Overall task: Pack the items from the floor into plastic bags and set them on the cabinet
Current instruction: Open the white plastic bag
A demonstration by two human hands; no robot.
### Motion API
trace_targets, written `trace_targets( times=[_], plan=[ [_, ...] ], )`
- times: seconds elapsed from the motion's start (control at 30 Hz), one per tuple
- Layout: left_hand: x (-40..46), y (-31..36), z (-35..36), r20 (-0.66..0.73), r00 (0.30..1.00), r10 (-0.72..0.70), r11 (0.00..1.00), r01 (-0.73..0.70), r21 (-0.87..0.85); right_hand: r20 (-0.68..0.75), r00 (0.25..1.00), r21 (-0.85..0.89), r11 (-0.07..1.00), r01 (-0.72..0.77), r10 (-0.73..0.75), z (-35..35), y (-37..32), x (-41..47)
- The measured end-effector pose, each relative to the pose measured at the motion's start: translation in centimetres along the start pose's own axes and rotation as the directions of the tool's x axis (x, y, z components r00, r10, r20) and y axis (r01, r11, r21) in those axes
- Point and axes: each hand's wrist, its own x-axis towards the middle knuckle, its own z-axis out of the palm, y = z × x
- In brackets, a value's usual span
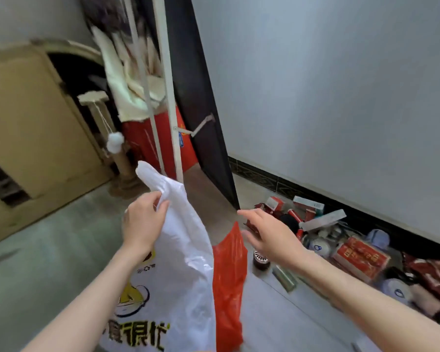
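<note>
Left hand [142, 222] pinches a white bag [186, 262] by its top; a red bag [229, 283] hangs beside it. Right hand [269, 237], fingers spread and empty, reaches toward the floor items [341, 242] at four o'clock. Best to open the bag's mouth wide first. A dark door [201, 110] edge stands close at twelve.

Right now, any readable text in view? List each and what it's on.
"很忙": black print low on the white bag; the character before it is cut off.
Recycling symbol, same bag: its caption is too small to read.
Red box, gold characters: blurred.
Red bucket, blue label: blurred.
Other floor packages: unreadable.
</note>
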Motion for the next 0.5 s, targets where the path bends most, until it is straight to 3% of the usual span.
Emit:
trace_targets(
  times=[0.1,0.2,0.33,0.5],
  plan=[
    [0.9,4.5,-4.9,-0.100,0.994,0.041,0.996,-0.049,-0.075,-0.142,0.982,0.316,0.946,-0.071,0.121,-4.6,-6.6,0.3],
    [0.4,8.6,-8.6,-0.155,0.986,0.066,0.977,-0.096,-0.191,-0.107,0.978,0.561,0.823,-0.087,0.177,-7.1,-11.4,0.0],
    [-1.2,12.5,-10.8,-0.085,0.993,0.087,0.917,-0.113,-0.382,-0.113,0.975,0.550,0.829,-0.099,0.192,-8.4,-13.0,-0.8],
    [-2.2,16.2,-10.2,0.112,0.986,0.121,0.857,-0.047,-0.513,-0.296,0.920,0.630,0.777,-0.015,0.258,-8.8,-11.0,-2.0]
  ],
)
